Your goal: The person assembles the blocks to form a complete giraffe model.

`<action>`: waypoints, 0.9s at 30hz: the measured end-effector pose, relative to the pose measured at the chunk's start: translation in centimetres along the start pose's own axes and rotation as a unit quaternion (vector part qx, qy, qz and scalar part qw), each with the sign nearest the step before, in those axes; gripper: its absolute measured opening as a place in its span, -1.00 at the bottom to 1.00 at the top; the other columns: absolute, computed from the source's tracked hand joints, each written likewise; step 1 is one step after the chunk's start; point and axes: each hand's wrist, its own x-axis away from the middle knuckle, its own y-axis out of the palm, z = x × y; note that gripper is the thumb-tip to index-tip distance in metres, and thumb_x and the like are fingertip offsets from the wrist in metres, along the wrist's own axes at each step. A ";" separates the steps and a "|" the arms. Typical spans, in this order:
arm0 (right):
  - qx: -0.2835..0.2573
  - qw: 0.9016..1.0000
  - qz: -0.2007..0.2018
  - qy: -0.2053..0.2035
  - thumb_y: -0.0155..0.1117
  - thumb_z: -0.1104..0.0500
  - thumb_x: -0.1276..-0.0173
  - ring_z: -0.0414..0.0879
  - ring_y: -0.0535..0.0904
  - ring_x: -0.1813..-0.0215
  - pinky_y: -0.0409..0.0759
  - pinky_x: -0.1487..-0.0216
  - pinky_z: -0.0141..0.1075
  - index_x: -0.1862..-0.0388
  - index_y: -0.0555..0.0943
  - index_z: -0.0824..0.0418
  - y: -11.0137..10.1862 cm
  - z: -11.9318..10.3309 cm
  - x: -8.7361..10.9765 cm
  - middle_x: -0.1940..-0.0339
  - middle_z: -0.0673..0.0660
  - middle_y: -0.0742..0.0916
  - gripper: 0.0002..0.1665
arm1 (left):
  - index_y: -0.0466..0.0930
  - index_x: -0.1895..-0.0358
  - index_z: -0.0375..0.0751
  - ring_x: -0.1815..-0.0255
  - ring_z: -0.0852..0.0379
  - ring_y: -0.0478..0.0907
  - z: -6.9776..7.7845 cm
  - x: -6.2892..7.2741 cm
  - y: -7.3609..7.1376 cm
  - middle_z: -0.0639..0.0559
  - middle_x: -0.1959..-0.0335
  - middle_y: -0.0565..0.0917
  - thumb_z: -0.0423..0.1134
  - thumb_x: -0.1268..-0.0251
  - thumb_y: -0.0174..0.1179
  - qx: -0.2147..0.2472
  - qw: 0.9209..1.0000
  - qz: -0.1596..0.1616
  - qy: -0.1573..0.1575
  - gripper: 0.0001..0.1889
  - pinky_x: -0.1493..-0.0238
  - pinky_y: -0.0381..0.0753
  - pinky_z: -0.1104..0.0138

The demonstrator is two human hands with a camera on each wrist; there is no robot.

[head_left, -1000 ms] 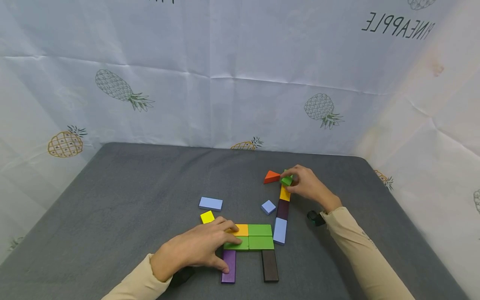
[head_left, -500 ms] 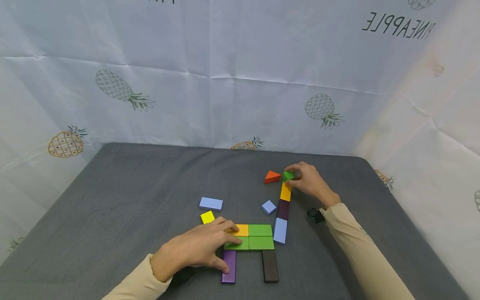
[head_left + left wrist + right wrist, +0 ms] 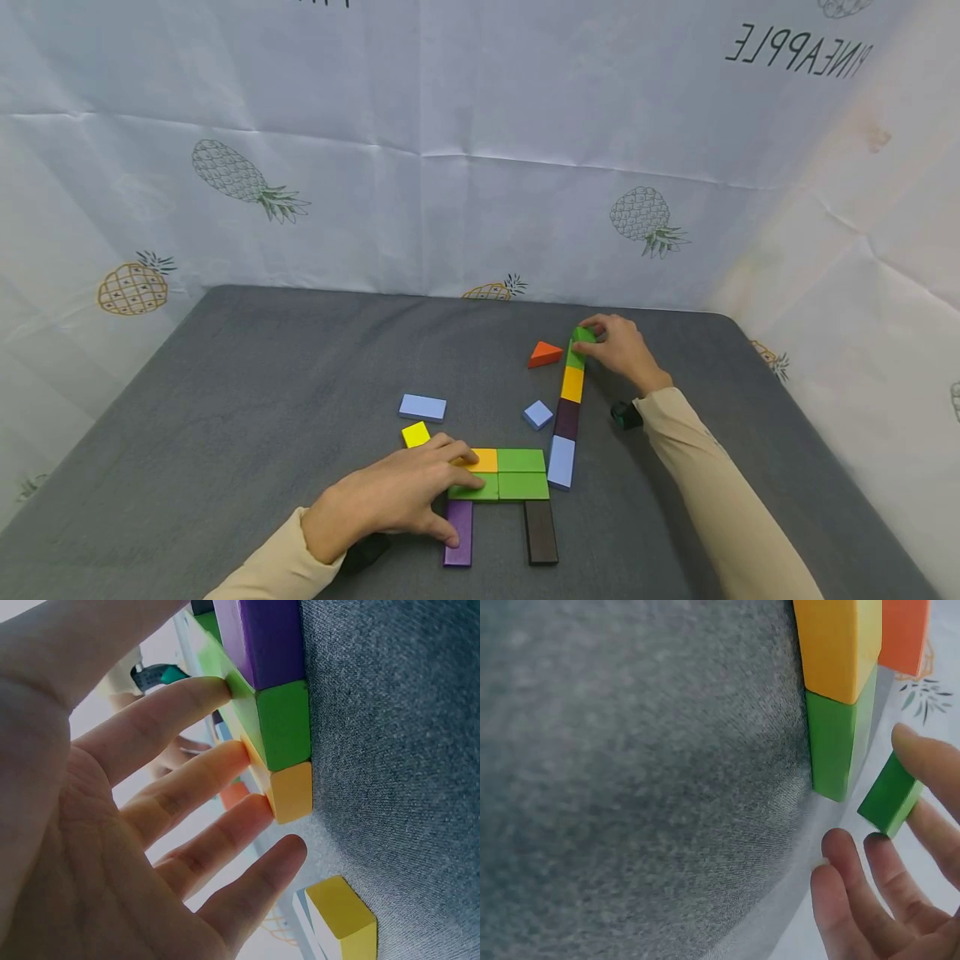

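In the head view my right hand (image 3: 622, 354) pinches a small green block (image 3: 891, 796) between thumb and fingers, held just off the far end of a column. That column runs from a green block (image 3: 832, 746) through an orange-yellow block (image 3: 572, 385) and a dark purple block (image 3: 567, 419) to a light blue one (image 3: 561, 462). My left hand (image 3: 393, 493) rests with spread fingertips on an orange block (image 3: 486, 460) and a green block (image 3: 480, 488). Its thumb lies at a purple block (image 3: 463, 533).
A red-orange triangular block (image 3: 545, 354) lies left of the column's far end. Near it sits a small light blue block (image 3: 537, 414). Farther left are a light blue rectangular block (image 3: 422, 407) and a yellow block (image 3: 415, 434). A dark brown block (image 3: 540, 532) extends nearer me.
My right hand has moved away from me and slightly right with the small green block. The column's green end block now shows more fully. My left hand has stayed in place.
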 end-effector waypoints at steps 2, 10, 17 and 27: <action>0.004 1.000 0.002 0.011 0.34 0.01 -0.36 0.20 0.53 -0.04 0.61 0.04 -0.03 -0.25 0.56 0.28 0.0 0.0 -0.2 -0.11 0.38 0.63 -0.43 | 0.66 -0.17 0.11 -0.23 0.18 0.40 0.0 0.0 0.0 0.14 -0.24 0.53 0.16 0.06 0.50 -0.001 1.000 0.000 0.001 -0.37 -0.17 0.56 0.33; 0.008 0.999 -0.007 0.036 0.28 -0.02 -0.40 0.27 0.54 -0.13 0.59 -0.07 0.04 -0.30 0.51 0.32 0.2 -0.2 -1.0 -0.19 0.43 0.60 -0.38 | 0.66 -0.17 0.11 -0.22 0.18 0.40 -0.1 0.0 0.0 0.14 -0.24 0.52 0.15 0.06 0.51 0.003 1.000 0.001 0.003 -0.37 -0.17 0.56 0.34; 0.007 0.999 -0.003 0.039 0.26 -0.03 -0.41 0.24 0.57 -0.07 0.60 -0.01 0.01 -0.30 0.51 0.32 0.5 0.0 -1.3 -0.17 0.43 0.60 -0.39 | 0.65 -0.18 0.11 -0.22 0.18 0.39 -0.1 0.0 0.0 0.14 -0.24 0.52 0.15 0.05 0.50 0.002 1.000 -0.003 0.003 -0.37 -0.16 0.56 0.33; 0.015 0.998 -0.020 0.049 0.20 -0.06 -0.45 0.21 0.57 -0.01 0.59 0.01 0.00 -0.31 0.50 0.33 0.6 -0.1 -1.5 -0.17 0.43 0.61 -0.38 | 0.65 -0.18 0.11 -0.20 0.19 0.40 -0.1 0.0 0.0 0.15 -0.23 0.53 0.15 0.05 0.50 0.000 1.000 0.001 0.005 -0.37 -0.16 0.56 0.35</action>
